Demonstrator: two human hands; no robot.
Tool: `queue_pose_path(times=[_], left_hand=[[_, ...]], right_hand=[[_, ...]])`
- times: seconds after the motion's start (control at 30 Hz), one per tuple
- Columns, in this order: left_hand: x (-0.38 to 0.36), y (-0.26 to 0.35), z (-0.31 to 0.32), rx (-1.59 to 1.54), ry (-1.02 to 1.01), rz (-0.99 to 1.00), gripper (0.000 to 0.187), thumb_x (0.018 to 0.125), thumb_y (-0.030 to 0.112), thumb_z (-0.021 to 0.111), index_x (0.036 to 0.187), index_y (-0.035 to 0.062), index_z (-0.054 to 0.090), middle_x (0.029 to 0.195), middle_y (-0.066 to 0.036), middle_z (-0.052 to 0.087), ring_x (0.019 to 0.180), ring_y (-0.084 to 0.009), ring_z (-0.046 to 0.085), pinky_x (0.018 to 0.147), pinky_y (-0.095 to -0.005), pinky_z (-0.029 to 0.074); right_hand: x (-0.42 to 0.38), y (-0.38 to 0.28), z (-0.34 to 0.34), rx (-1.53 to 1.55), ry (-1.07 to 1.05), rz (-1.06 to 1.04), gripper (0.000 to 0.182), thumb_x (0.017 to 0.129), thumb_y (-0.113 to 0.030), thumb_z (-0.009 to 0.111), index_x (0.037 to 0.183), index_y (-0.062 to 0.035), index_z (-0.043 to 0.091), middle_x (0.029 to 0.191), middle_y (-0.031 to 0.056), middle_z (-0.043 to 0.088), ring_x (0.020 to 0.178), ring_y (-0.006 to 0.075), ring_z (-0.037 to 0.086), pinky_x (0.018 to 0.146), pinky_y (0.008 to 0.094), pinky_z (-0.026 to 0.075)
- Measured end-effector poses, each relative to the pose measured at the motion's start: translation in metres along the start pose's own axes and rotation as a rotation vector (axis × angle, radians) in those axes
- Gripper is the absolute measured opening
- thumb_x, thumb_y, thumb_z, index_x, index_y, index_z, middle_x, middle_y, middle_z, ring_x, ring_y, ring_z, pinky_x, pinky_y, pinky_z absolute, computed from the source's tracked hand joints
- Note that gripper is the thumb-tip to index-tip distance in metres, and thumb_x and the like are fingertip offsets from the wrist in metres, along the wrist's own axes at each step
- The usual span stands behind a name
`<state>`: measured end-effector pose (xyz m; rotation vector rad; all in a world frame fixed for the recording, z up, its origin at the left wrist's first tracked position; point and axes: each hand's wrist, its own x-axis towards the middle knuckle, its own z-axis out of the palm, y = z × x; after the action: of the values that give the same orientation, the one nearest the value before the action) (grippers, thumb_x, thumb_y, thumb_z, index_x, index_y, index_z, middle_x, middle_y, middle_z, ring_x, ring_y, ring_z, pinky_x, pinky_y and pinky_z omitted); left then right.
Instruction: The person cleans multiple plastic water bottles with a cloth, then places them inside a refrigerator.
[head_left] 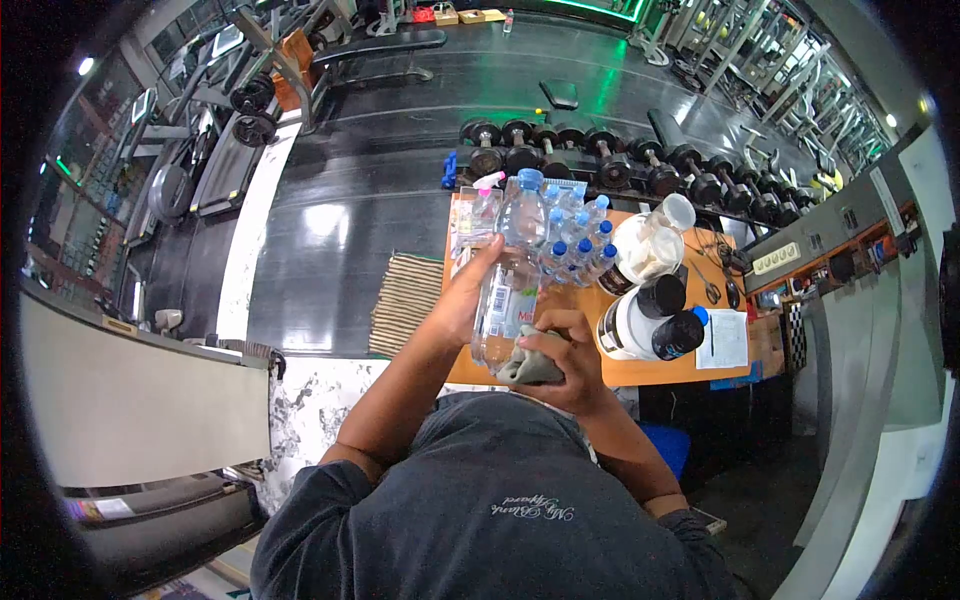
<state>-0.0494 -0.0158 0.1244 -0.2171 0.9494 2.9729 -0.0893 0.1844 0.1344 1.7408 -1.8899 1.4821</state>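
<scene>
Bottle: a clear plastic water bottle with a blue cap (pixel 508 275) is being held at frame centre.
Left hand (pixel 467 295): fingers are being wrapped round it.
Right hand (pixel 568 360): a grey-green cloth (pixel 528 368) is being pinched against its base.

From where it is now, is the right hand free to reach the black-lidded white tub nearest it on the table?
Probably not yet: the right hand is closed on a grey cloth against the water bottle. The white tub itself sits close, nothing between.

Both arms bent, forearms raised in front of chest. Left hand (pixel 468 295) open-fingered, wrapped sideways, thumb up. Right hand (pixel 562 355) curled into a closed grip, knuckles outward; fingertips prob. tucked under, hard to tell.
</scene>
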Motion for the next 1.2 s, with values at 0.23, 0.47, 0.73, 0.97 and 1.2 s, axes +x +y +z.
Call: queue_pose_path(times=[0.23, 0.47, 0.73, 0.97, 1.2], left_hand=[[-0.001, -0.009, -0.015, -0.134, -0.111, -0.050, 0.074, 0.105, 0.067, 0.038, 0.137, 0.0027, 0.056, 0.121, -0.017, 0.068, 0.109, -0.0306, 0.069, 0.090, -0.0452, 0.060], [-0.015, -0.015, -0.006, 0.007, -0.045, -0.057, 0.083, 0.101, 0.076, 0.036, 0.135, 0.0042, 0.059, 0.108, -0.015, 0.072, 0.091, -0.0306, 0.073, 0.077, -0.0456, 0.062], [-0.026, -0.014, 0.017, 0.163, 0.143, -0.046, 0.083, 0.098, 0.079, 0.039, 0.122, 0.0032, 0.062, 0.104, -0.015, 0.071, 0.089, -0.0315, 0.073, 0.075, -0.0447, 0.061], [-0.024, -0.013, -0.007, 0.056, 0.129, 0.048, 0.065, 0.106, 0.063, 0.043, 0.135, 0.0048, 0.051, 0.108, -0.019, 0.069, 0.082, -0.0322, 0.075, 0.069, -0.0439, 0.066], [-0.019, -0.021, -0.026, 0.711, 0.027, 0.527, 0.074, 0.104, 0.068, 0.040, 0.131, 0.0020, 0.060, 0.109, -0.020, 0.071, 0.090, -0.0342, 0.074, 0.076, -0.0494, 0.063]], right_hand=[[0.022, -0.019, -0.018, 0.045, -0.292, 0.044, 0.060, 0.066, -0.025, 0.096, 0.117, -0.0153, 0.067, 0.115, 0.0085, 0.058, 0.106, 0.0291, 0.065, 0.099, 0.0453, 0.054], [0.093, 0.018, -0.051, 0.118, 0.065, 0.301, 0.060, 0.074, -0.029, 0.094, 0.120, -0.0100, 0.060, 0.114, 0.0091, 0.062, 0.107, 0.0300, 0.063, 0.096, 0.0409, 0.050], [0.140, 0.026, -0.034, -0.253, -0.113, 0.082, 0.045, 0.083, -0.018, 0.082, 0.124, -0.0073, 0.067, 0.119, 0.0126, 0.058, 0.107, 0.0342, 0.065, 0.092, 0.0420, 0.054], [0.121, 0.011, -0.025, -0.144, -0.252, 0.010, 0.059, 0.069, -0.001, 0.083, 0.125, -0.0163, 0.071, 0.117, 0.0101, 0.059, 0.106, 0.0308, 0.067, 0.086, 0.0400, 0.057], [0.097, -0.009, -0.005, -0.159, -0.274, 0.069, 0.057, 0.069, -0.011, 0.089, 0.124, -0.0133, 0.071, 0.117, 0.0094, 0.063, 0.106, 0.0299, 0.069, 0.090, 0.0435, 0.057]])
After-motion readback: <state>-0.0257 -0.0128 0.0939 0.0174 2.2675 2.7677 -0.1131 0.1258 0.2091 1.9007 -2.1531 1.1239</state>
